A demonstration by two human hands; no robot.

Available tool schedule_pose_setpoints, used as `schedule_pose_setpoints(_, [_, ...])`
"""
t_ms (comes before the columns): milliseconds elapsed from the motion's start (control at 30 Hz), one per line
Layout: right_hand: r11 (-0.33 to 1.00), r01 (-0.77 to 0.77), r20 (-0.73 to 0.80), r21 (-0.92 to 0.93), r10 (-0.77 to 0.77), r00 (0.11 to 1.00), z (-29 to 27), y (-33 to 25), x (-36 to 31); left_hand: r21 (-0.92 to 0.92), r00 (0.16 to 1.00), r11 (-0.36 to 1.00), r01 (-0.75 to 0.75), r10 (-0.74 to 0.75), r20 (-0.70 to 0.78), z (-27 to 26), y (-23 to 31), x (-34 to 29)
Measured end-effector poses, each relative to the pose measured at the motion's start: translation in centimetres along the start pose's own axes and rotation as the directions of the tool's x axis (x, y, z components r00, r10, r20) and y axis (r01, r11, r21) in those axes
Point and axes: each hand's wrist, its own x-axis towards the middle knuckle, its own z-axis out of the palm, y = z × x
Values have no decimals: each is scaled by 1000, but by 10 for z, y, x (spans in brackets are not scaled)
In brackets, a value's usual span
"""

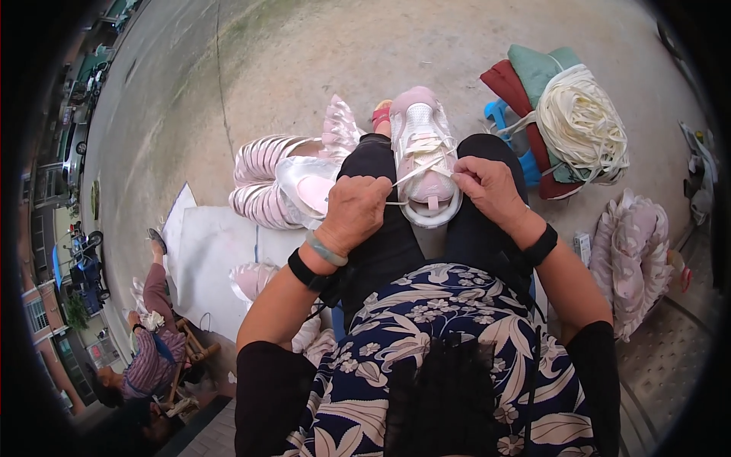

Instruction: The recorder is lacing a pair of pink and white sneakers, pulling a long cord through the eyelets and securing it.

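shoe: the pink and white shoe sits between the thighs, toe pointing away from the body, heel opening toward it
lace: a cream lace crosses the shoe's upper, with loose lengths reaching out to both sides
left hand: the left hand is curled around one length of the lace, beside the shoe's opening
right hand: the right hand pinches another length of it between thumb and forefinger
left side: stacked pink and white shoe parts near a white sheet on the ground
right side: a cream lace bundle on red and green cloth
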Motion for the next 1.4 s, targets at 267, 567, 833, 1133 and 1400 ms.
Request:
schedule_pose_setpoints(267, [981,-116,76,153,106,991,-5,23,6,105,994,994,13,-24,103,-12,3,-20])
schedule_pose_setpoints(567, [936,-216,158,279,177,971,-13,23,2,179,997,982,53,-62,42,-26,0,-62])
schedule_pose_setpoints(833, [937,-224,180,266,180,967,-31,28,-6,186,995,979,84,-92,38,-18,1,-68])
schedule_pose_setpoints(1133, [995,58,130,-87,-46,990,-43,6,-11,294,991,947,133,-125,-44,-40,-22,-68])
schedule_pose_setpoints(1400, [758,375,222,-534,-303,927,-84,11,-17,235,932,915,328,-273,-238,-68,-55,-88])
